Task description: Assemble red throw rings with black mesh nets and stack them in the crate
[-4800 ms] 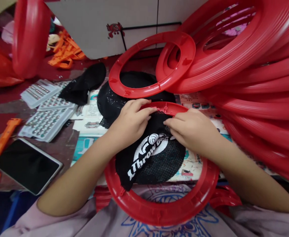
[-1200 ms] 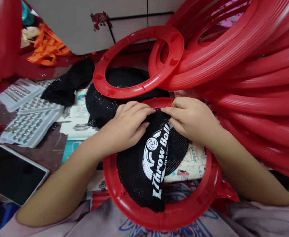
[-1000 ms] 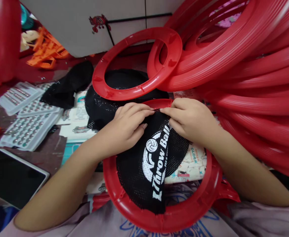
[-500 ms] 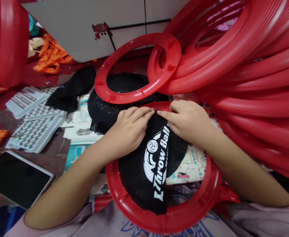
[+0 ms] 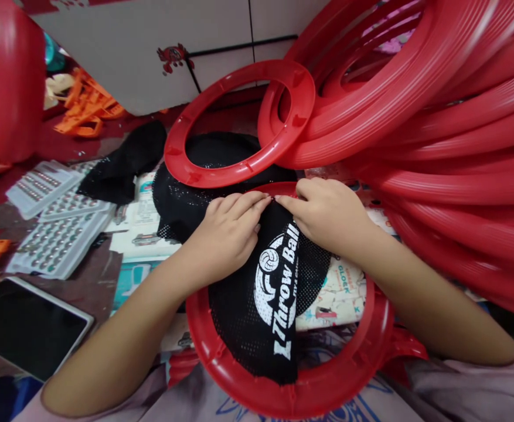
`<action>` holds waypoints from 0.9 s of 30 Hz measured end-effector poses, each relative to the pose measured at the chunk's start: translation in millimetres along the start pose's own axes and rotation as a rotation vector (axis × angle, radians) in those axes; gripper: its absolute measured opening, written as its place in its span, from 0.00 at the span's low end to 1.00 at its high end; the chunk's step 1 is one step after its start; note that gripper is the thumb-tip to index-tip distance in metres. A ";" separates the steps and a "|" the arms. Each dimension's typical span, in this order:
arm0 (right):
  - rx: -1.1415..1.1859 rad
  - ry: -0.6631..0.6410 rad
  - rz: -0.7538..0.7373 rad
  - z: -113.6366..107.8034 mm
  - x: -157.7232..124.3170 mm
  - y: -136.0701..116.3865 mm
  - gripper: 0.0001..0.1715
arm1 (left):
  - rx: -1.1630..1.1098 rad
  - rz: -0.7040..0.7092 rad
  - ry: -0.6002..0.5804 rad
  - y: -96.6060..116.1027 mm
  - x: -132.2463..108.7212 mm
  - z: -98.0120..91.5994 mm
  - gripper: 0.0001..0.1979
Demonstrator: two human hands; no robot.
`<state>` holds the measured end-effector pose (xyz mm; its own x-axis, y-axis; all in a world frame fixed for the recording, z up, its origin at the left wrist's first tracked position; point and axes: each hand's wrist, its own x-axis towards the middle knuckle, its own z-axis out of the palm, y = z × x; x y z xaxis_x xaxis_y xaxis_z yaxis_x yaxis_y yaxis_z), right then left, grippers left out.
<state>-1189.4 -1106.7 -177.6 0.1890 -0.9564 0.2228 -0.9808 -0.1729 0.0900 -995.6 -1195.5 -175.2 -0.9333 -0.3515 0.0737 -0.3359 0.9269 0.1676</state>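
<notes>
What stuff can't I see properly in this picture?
Head view: far rim of the near red ring, partly behind the left hand and right hand.
Head view: tiny print beside "Throw Ball" on the black mesh, too small to read fully.
Head view: stack of red rings, cut off by the right edge.

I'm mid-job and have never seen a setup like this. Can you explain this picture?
No machine grip here: just a person's bare left hand and right hand, seen from a head camera looking forward and down. Both hands' fingertips touch the far edge of a printed black mesh spread over a red ring; whether they pinch it, I can't tell. Beyond, another ring overlaps more mesh, with stacked red rings to the right. Trays and a black screen lie left.
</notes>
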 end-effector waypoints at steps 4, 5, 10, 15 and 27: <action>-0.026 -0.050 0.009 -2.1 1.7 -1.7 0.14 | 0.013 -0.016 -0.015 0.2 1.8 -1.6 0.23; -0.030 -0.062 0.010 -2.8 2.2 -2.1 0.14 | 0.010 -0.020 -0.021 0.3 2.0 -2.1 0.23; -0.029 -0.120 0.021 -5.8 6.3 -5.2 0.15 | 0.019 -0.046 -0.040 0.9 4.2 -2.0 0.24; 0.009 -0.114 0.020 -7.9 4.2 -3.5 0.16 | 0.019 -0.062 -0.050 0.3 5.1 -1.9 0.24; 0.412 -0.141 -0.068 -13.7 -4.3 7.5 0.14 | 0.161 -0.215 0.016 11.2 -0.2 -22.8 0.16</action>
<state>-1197.0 -1100.6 -164.6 0.2735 -0.9574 0.0921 -0.9089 -0.2886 -0.3011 -996.2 -1188.0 -151.0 -0.8365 -0.5435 0.0694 -0.5433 0.8392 0.0231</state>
